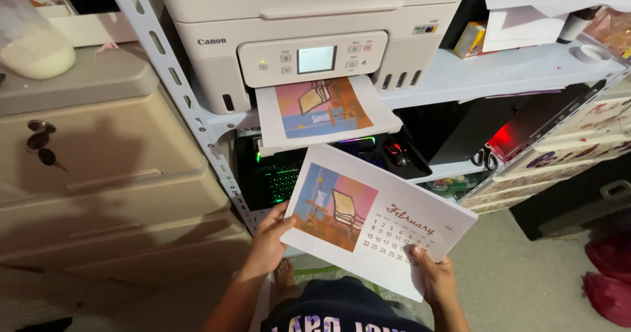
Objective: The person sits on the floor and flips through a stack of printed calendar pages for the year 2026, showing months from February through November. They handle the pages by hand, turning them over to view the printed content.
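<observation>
Left hand (pixel 268 240) pinches calendar sheet (pixel 374 220) at left edge; right hand (pixel 434 276) pinches bottom edge; sheet held flat, face up, likely for checking; second print (pixel 322 108) lies in printer (pixel 309 36) tray.

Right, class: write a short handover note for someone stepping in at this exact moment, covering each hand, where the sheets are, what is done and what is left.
Left hand: grips the left edge of the printed calendar page.
Right hand: grips the same page at its lower edge.
A second printed sheet with the same chair picture lies in the output tray of the white printer, which sits on the white shelf.
Done: both sheets printed, one taken out.
Left: the second sheet is not yet collected.
</observation>
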